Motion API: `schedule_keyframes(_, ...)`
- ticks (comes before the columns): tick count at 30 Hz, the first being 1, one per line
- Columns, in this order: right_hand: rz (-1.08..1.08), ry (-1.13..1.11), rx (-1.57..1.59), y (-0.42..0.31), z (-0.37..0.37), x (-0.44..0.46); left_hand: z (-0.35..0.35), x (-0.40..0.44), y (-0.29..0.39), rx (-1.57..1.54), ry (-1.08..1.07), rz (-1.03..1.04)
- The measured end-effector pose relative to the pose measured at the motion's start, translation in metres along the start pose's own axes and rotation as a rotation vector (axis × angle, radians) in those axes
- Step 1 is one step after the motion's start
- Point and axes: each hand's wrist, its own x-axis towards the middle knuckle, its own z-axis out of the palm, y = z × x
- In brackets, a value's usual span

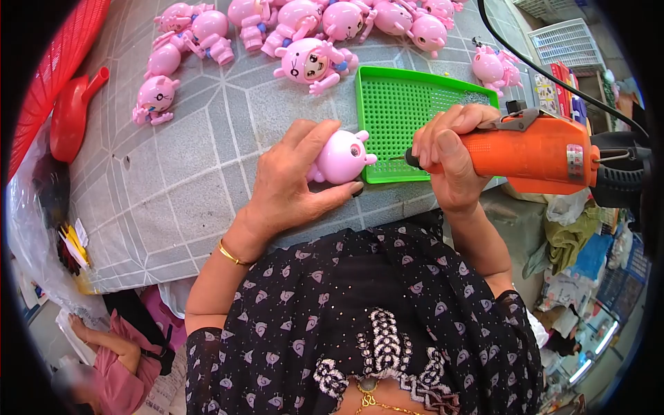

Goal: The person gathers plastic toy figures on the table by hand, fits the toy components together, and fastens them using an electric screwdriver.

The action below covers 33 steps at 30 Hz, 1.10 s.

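Observation:
My left hand [287,176] is closed around a pink plastic toy figure [340,158], which lies on its side on the table with its small ears toward the right. A round hole shows in the pink head. My right hand [455,155] grips an orange electric screwdriver [522,155], held level with its thin bit pointing left at the toy. A gap separates the bit's tip from the toy. Under the tip stands a shallow green perforated tray [394,104], with small shiny pieces, perhaps screws, in its far right corner.
Several pink toy figures [301,21] crowd the far side of the grey patterned table [207,187]. One toy [155,97] lies at the left, another [491,69] right of the tray. A black cable [553,76] arcs at upper right. A co-worker [124,353] sits lower left.

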Motion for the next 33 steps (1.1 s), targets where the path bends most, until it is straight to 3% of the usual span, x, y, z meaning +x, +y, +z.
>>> schedule_keyframes(8,0.019,0.105,0.139,-0.013,0.005,0.009,-0.002,-0.001,0.004,-0.013,-0.059,-0.106)
schedule_keyframes(16,-0.045,-0.088,0.324,-0.044,0.008,0.025,0.0,-0.001,0.002,-0.039,-0.056,-0.113)
schedule_keyframes(19,-0.049,-0.034,0.398,-0.043,0.023,0.029,0.003,-0.001,-0.002,0.003,0.022,-0.025)
schedule_keyframes(24,-0.068,-0.124,0.263,-0.034,0.027,0.033,0.002,0.0,-0.001,0.003,0.023,-0.029)
schedule_keyframes(27,-0.037,-0.114,0.257,-0.027,0.03,0.032,0.002,0.0,0.0,0.0,0.026,-0.042)
schedule_keyframes(29,-0.023,0.037,0.428,-0.023,0.035,0.03,0.002,0.0,0.0,0.0,0.027,-0.043)
schedule_keyframes(33,-0.035,0.04,0.404,-0.021,0.036,0.029,0.002,0.0,0.0,-0.001,0.029,-0.038)
